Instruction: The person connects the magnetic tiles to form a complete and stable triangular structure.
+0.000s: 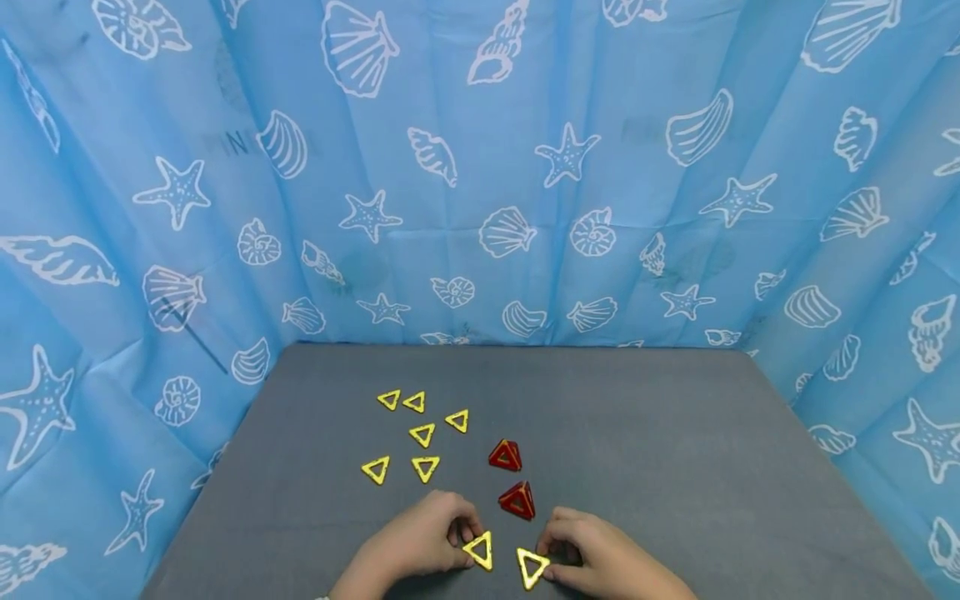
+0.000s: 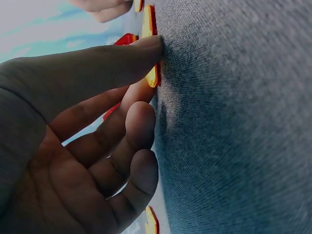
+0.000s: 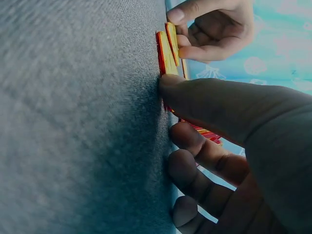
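Near the front of the grey table, my left hand (image 1: pixel 427 535) pinches a hollow yellow triangle (image 1: pixel 490 552) between thumb and fingers, at its left side. Just right of it, the thumb and index finger of my right hand (image 1: pixel 596 552) grip a second yellow triangle (image 1: pixel 522 567) by its right corner. A small gap separates the two pieces in the head view. Both wrist views show red edges on the yellow pieces, held at the cloth surface. Beyond the hands sit two red pyramid-like shapes, a nearer one (image 1: pixel 517 500) and a farther one (image 1: pixel 506 455).
Several loose yellow triangles, one of them a near triangle (image 1: pixel 425 459), lie scattered on the left half of the grey table (image 1: pixel 660 433). A blue curtain (image 1: pixel 480 183) with white shells and starfish surrounds the table's back and sides.
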The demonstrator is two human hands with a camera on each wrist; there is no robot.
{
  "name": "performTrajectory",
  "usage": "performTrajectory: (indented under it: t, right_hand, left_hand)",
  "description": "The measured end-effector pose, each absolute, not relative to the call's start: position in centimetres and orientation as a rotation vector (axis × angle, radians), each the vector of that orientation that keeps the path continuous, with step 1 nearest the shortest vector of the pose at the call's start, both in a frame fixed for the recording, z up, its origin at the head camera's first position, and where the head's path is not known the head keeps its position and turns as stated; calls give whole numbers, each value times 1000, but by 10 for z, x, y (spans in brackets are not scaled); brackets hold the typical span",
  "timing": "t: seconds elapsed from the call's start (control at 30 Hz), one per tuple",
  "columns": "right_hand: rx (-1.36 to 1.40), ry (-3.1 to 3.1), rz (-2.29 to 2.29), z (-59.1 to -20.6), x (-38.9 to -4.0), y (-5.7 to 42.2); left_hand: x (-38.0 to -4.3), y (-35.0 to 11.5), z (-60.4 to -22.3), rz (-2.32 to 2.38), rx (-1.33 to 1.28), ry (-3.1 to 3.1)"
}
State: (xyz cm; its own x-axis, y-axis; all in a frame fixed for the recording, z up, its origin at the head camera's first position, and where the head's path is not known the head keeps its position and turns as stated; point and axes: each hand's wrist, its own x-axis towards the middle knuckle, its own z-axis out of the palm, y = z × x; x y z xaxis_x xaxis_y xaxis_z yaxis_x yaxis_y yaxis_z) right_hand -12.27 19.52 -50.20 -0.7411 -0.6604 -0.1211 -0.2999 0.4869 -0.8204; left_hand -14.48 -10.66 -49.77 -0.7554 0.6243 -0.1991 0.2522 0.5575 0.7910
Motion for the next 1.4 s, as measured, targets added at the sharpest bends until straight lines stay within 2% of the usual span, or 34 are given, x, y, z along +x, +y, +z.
performTrajectory:
  t: [0.7,1.13,1.4]
  right_hand:
    - [-787,2295,-1263,-505,-132,177]
    - [-868,2288,-1337,-506,-133,170]
    - [-935,2256,-1391,-506,-134,166]
  left_hand:
    - [-142,-103,-494,1103,636,2260]
    - [-142,-102,-493,1103,704,2302]
    - [-154,-114,-492,1057,671,2484]
